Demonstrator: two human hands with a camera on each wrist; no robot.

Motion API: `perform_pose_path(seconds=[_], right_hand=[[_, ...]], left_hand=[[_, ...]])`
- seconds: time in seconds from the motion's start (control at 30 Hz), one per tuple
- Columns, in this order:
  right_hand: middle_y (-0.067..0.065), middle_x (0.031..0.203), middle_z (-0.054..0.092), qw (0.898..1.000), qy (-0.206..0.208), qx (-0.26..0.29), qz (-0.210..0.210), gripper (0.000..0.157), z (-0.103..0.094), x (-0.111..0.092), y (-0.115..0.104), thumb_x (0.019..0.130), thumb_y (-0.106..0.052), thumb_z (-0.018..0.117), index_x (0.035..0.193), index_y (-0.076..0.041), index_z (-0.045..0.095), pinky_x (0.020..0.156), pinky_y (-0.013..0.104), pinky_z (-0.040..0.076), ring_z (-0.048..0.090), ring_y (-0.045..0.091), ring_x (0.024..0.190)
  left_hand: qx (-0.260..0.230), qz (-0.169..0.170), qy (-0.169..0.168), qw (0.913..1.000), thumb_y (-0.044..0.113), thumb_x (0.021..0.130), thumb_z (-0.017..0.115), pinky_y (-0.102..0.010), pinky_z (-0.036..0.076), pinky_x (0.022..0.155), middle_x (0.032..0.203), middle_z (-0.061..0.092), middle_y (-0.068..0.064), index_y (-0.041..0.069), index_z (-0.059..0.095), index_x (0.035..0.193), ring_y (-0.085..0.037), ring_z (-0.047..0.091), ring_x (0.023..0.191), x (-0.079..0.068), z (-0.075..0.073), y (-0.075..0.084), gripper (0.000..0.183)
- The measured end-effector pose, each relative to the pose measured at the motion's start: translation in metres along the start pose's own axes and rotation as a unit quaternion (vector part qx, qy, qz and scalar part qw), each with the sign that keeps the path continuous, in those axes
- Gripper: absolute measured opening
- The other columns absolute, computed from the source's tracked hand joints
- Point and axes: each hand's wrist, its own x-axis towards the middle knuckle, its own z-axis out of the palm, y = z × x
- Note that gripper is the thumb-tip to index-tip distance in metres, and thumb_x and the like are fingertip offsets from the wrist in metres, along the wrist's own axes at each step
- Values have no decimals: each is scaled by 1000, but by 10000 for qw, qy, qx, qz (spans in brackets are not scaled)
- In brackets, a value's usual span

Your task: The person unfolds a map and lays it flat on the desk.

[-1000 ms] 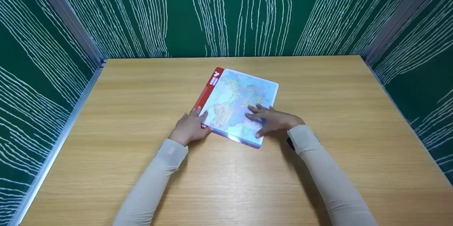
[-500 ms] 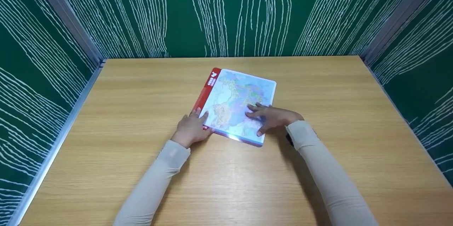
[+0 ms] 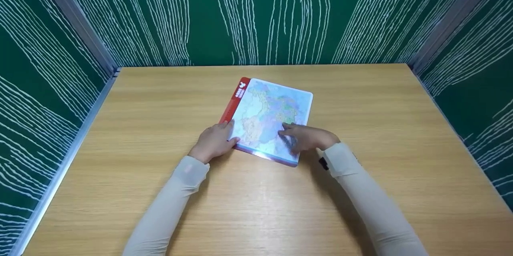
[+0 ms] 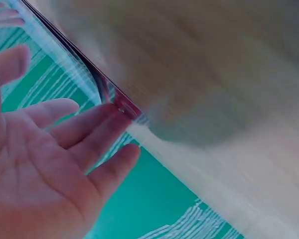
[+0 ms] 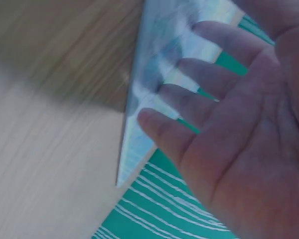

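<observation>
A thin, flat map sheet or board (image 3: pixel 264 107) lies tilted on the wooden table, with a red strip (image 3: pixel 233 103) down its left side and a shiny near edge. At its near left corner, my left hand (image 3: pixel 214 142) touches the edge with outstretched fingers; the left wrist view shows two fingertips against the red corner (image 4: pixel 123 105). Over the right part of the map is my right hand (image 3: pixel 310 138). In the right wrist view its fingers (image 5: pixel 172 132) are spread and gently bent above the map's face (image 5: pixel 134 149); whether they touch it I cannot tell.
The wooden table (image 3: pixel 256 208) extends around the map on every side. Green walls with white wavy lines (image 3: pixel 208 15) enclose its back and sides, with grey posts (image 3: pixel 76 15) at the back corners.
The map slid slightly left, then stayed put. My left hand shifted a little at the corner, its thumb now on the near edge. My right hand's fingers drew closer together.
</observation>
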Motion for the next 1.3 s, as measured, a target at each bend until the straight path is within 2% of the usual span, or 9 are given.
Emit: perform_pose_path(seconds=[0.1,0.2,0.4,0.5,0.63,0.83,1.0,1.3], right_hand=[[10,161,17,9998,188,-19,-45,63,5,-5,-4,93,-24,63,150,-20,35,117,51,22,16,34,147],[14,160,17,9991,378,61,-202,62,12,-9,-8,97,-33,56,151,-14,32,116,51,24,18,36,146],[21,159,12,9970,679,208,-294,67,29,-18,-17,100,-42,46,152,-8,24,116,53,21,12,40,146],[20,159,12,9957,884,211,-195,68,38,-22,-23,99,-45,46,152,-8,24,117,53,20,11,39,147],[20,159,12,9941,1042,256,-146,72,46,-23,-31,98,-48,47,152,-7,24,117,54,19,10,40,147],[20,160,9,9947,973,316,-98,75,53,-21,-38,97,-51,45,153,-7,21,117,56,17,7,41,146],[20,160,10,9953,930,271,-39,74,55,-19,-40,97,-52,46,153,-8,22,118,53,18,7,40,147],[20,158,16,9947,1022,77,-91,70,52,-18,-34,97,-50,48,151,-10,30,114,58,23,13,46,144]], left_hand=[[-174,0,-15,9998,47,92,57,-52,29,115,155,36,-7,18,28,152,-30,37,139,3,-3,-5,73],[-415,-27,-97,9991,50,92,56,-51,28,116,156,34,-2,23,27,153,-28,34,141,6,-6,-10,72],[-550,210,-471,9972,53,93,51,-44,6,122,162,14,7,28,17,154,-18,10,150,14,-12,-23,74],[-539,260,-598,9964,55,93,50,-42,2,122,162,9,11,31,13,154,-16,5,151,20,-14,-28,76],[-563,286,-632,9960,56,93,48,-42,1,122,162,10,11,30,13,155,-15,5,151,26,-15,-31,76],[-600,298,-670,9955,56,93,49,-42,1,122,162,11,10,29,14,155,-14,6,150,32,-16,-33,76],[-639,188,-837,9943,58,92,47,-44,4,122,162,10,10,31,11,155,-17,7,150,33,-16,-33,77],[-774,71,-1074,9912,60,92,45,-50,6,121,162,6,11,34,8,154,-19,4,151,32,-16,-32,77]])
